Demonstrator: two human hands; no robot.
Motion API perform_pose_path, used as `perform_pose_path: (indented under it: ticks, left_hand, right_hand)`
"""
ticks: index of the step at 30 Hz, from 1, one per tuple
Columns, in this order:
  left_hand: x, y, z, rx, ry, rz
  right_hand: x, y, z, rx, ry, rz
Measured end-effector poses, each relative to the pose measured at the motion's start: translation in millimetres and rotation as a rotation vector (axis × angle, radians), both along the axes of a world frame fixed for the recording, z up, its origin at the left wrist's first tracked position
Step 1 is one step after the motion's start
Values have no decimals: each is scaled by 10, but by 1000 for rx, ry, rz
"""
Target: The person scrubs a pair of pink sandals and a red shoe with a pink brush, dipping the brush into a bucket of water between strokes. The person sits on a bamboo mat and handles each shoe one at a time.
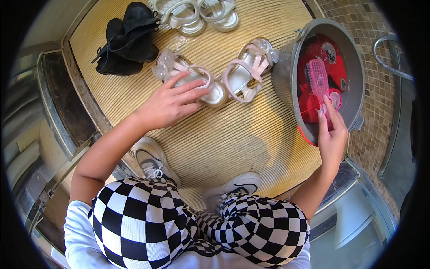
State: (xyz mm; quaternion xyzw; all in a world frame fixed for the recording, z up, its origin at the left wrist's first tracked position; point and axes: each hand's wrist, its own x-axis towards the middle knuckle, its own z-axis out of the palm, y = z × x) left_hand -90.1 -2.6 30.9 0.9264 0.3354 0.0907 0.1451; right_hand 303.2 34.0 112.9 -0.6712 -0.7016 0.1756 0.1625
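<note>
My right hand (pixel 332 129) grips the handle end of a pink scrubbing brush (pixel 317 79) over a grey plastic bucket (pixel 285 77). Red items (pixel 336 69) with round patches lie in liquid inside the bucket. My left hand (pixel 173 102) is spread over a pale pink strappy sandal (pixel 215 94) that has clear, glittery bow-like trim; whether the fingers grip it cannot be told. Touching or close to that sandal's heel end is its mate (pixel 242 75), which reaches toward the bucket's side.
Black ankle boots (pixel 129 43) lie at the upper left. Silver sandals (pixel 188 16) stand at the top on the ridged yellowish floor (pixel 208 148). A metal shower hose (pixel 391 69) hangs by the mosaic tile (pixel 373 111) at right. My sneakers (pixel 153 159) are below.
</note>
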Motion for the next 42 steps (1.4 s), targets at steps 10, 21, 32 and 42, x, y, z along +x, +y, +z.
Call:
perform_pose_path:
  ticks: [10,21,32,42]
  left_hand:
    - [480,-295,-496,-52,-192,850]
    - [-46,-347,-651,-196,-122,365]
    - [199,-108,-599,-296,-254,477]
    - [-178,13,-623,105,-176,373]
  right_hand:
    - [-176,285,-192,-322,-325,85]
    - [138,156,-191,-192,82,-77]
    - [-580,-404,668,-502,231,393]
    - [-1147,-1186,-971,-196,41,553]
